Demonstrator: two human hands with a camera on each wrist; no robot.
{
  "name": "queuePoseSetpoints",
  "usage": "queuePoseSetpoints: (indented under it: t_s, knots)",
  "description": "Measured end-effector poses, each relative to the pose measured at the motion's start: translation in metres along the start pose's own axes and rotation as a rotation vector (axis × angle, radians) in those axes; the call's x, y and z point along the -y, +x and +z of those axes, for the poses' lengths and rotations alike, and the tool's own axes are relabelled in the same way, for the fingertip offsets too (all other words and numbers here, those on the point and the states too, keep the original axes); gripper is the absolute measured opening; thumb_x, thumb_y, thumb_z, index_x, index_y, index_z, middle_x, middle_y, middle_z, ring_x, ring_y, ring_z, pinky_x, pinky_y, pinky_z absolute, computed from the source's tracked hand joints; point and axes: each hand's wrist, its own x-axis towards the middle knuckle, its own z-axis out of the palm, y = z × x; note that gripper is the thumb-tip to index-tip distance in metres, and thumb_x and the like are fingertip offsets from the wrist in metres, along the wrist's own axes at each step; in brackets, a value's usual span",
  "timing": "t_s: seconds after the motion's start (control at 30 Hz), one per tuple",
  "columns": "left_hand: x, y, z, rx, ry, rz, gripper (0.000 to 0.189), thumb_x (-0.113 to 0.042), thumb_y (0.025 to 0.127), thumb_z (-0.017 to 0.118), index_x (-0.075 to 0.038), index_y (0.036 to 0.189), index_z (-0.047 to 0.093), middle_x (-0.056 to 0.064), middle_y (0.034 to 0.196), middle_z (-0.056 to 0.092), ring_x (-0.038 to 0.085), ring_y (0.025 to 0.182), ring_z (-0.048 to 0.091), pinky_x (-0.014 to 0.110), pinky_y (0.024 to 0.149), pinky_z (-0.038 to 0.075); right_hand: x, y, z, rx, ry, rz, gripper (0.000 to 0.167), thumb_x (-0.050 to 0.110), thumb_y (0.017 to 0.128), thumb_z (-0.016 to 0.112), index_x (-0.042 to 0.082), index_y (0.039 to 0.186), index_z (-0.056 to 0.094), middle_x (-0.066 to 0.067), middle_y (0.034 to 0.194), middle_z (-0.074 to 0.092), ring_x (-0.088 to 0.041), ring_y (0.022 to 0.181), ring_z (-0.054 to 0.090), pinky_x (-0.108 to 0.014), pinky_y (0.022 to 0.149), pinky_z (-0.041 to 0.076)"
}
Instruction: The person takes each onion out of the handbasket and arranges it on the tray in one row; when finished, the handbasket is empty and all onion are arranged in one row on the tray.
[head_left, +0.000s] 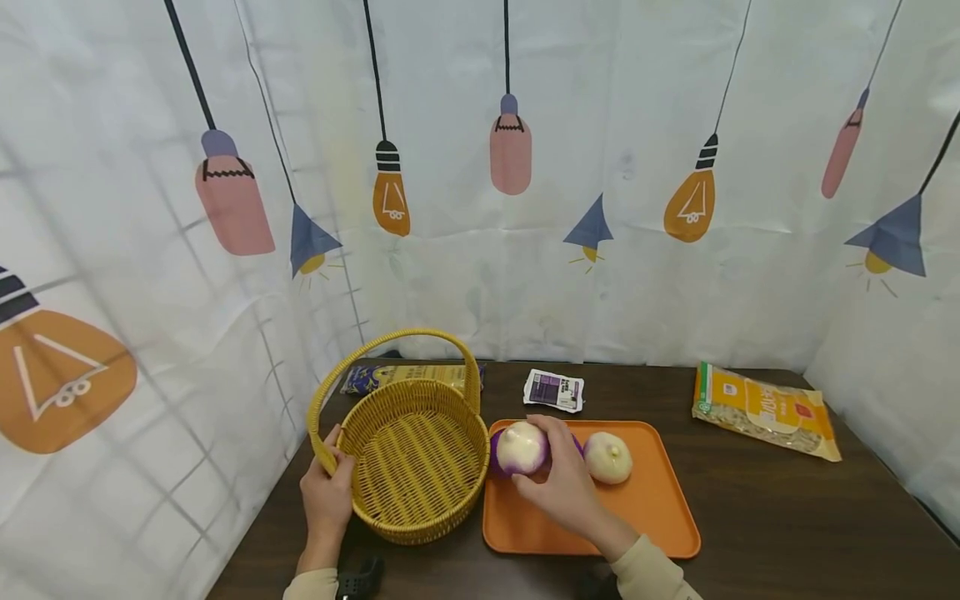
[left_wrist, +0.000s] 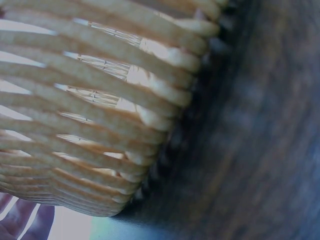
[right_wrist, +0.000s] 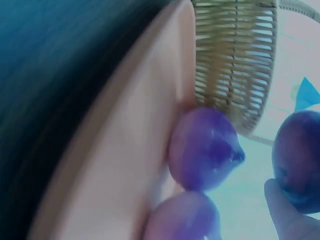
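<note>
A yellow wicker basket [head_left: 420, 458] with a tall arched handle stands at the left of the table. My left hand [head_left: 328, 492] grips its left rim beside the foot of the handle. In the left wrist view the woven wall [left_wrist: 100, 100] fills much of the picture. Over an orange tray [head_left: 652, 508] my right hand [head_left: 562, 483] holds a white-and-purple turnip [head_left: 521, 448] between thumb and fingers, seen dark in the right wrist view. A pale turnip [head_left: 608, 457] lies on the tray, and purple turnips [right_wrist: 205, 149] show below the held one, partly hidden in the head view.
Behind the basket lies a blue-and-yellow packet [head_left: 431, 377]. A small white-and-purple sachet [head_left: 553, 391] lies behind the tray. At the right back is a yellow bag [head_left: 765, 411] with pale contents. A printed curtain [head_left: 465, 292] hangs around the dark table [head_left: 780, 517].
</note>
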Motion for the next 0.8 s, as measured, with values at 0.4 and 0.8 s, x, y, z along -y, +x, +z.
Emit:
queuePoseSetpoints:
  t_s: [0.4, 0.8]
  knots:
    - [-0.002, 0.001, 0.000, 0.000, 0.011, -0.010, 0.024, -0.007, 0.093, 0.057, -0.008, 0.113, 0.070, 0.003, 0.078, 0.057, 0.007, 0.040, 0.027, 0.025, 0.041, 0.028, -0.010, -0.005, -0.042, -0.020, 0.054, 0.081, 0.077, 0.007, 0.069, 0.086, 0.018, 0.136, 0.049, -0.007, 0.134, 0.041, -0.027, 0.114, 0.051, -0.040, 0.086, 0.051]
    - [0.001, 0.001, 0.000, 0.017, -0.013, -0.003, 0.021, -0.006, 0.093, 0.057, -0.004, 0.109, 0.069, 0.014, 0.116, 0.067, 0.006, 0.041, 0.027, 0.024, 0.042, 0.028, -0.035, -0.026, -0.076, -0.139, 0.002, 0.147, 0.074, 0.020, 0.077, 0.084, 0.011, 0.140, 0.046, -0.006, 0.135, 0.046, -0.018, 0.112, 0.047, -0.032, 0.086, 0.047]
